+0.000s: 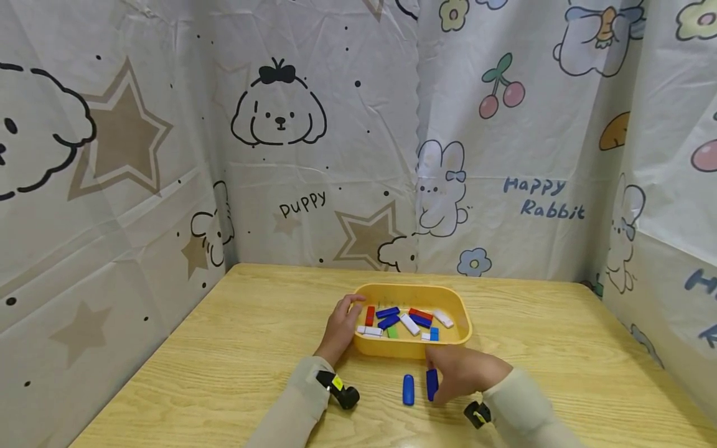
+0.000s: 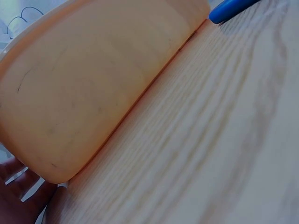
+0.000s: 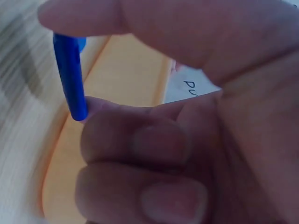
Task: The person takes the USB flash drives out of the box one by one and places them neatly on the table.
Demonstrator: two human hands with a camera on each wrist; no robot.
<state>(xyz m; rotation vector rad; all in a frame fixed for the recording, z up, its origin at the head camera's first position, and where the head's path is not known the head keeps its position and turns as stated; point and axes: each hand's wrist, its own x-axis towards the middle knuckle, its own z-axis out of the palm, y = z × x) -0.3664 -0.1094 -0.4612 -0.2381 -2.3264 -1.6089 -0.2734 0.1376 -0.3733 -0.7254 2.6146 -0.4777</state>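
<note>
A yellow tray (image 1: 412, 351) sits mid-table holding several small blue, red, white and green blocks. My left hand (image 1: 342, 323) grips the tray's left rim, thumb over the edge; in the left wrist view the tray wall (image 2: 93, 84) fills the frame. My right hand (image 1: 459, 373) pinches a blue block (image 1: 431, 384) between thumb and fingers just in front of the tray, at the table surface. The right wrist view shows this blue block (image 3: 70, 77) held upright between thumb and finger. A second blue block (image 1: 408, 389) lies on the table to its left, also visible as a blue block (image 2: 231, 9).
The wooden table (image 1: 224, 348) is walled by cartoon-print curtains (image 1: 313, 137) at the back, left and right. Bare wood lies on both sides of the tray and in front of it.
</note>
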